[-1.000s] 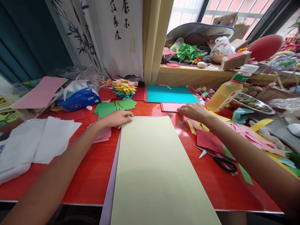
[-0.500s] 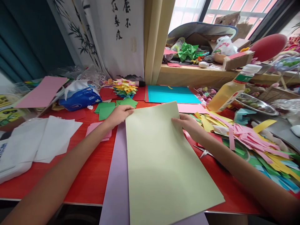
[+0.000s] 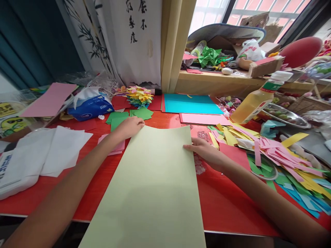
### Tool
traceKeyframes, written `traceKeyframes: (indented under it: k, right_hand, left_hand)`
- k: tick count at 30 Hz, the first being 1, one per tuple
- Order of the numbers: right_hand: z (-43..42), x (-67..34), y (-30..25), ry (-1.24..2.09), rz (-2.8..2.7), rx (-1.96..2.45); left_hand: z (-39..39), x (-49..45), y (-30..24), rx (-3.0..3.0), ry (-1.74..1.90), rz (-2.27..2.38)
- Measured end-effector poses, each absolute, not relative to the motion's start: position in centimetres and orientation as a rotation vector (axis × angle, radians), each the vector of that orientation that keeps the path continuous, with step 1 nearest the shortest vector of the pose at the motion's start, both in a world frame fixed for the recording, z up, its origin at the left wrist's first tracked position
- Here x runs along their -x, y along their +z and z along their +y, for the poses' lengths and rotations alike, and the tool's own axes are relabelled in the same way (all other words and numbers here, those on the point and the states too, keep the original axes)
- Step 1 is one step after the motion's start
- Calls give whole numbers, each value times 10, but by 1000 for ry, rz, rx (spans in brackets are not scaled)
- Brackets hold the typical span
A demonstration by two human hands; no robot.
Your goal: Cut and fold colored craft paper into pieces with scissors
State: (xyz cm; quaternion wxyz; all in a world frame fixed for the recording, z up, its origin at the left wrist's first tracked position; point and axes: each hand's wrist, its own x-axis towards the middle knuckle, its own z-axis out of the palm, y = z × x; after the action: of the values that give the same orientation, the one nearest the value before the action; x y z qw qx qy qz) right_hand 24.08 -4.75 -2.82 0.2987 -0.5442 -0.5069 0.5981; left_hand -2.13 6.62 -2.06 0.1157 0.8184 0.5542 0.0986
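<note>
A large pale green sheet of paper stretches from mid-table past the front edge, its far edge sagging slightly between my hands. My left hand pinches the far left corner, fingers closed. On the right edge, a little below the far corner, my right hand grips the sheet with its thumb on top; the other fingers are partly hidden. Beside my left wrist lie small pink paper squares, with green paper squares just beyond. A red paper piece lies by my right forearm.
Blue card sheets and pink sheets lie at the back of the red table. A bottle stands right of them, near many cut paper strips. Tissues and white paper are at left.
The pale green sheet has swung left and come lower, covering the purple sheet that showed beneath it. My right hand has moved nearer and slightly left. The scissors no longer show.
</note>
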Motion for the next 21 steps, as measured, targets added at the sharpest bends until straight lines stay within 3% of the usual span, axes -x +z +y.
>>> traceKeyframes:
  k: [5, 12, 18, 21]
  right_hand:
    - [-49, -240, -25, 1519, -1420, 1466]
    - [-43, -246, -27, 1083, -1810, 1758]
    - [-41, -253, -32, 1007, -1865, 1782]
    - [-38, -256, -33, 842, -1781, 1788]
  left_hand:
    - [64, 21, -24, -2444, 209, 1696]
    - [68, 22, -26, -2442, 109, 1705]
    - [60, 22, -12, -2225, 299, 1410]
    - [56, 20, -7, -2048, 588, 1280]
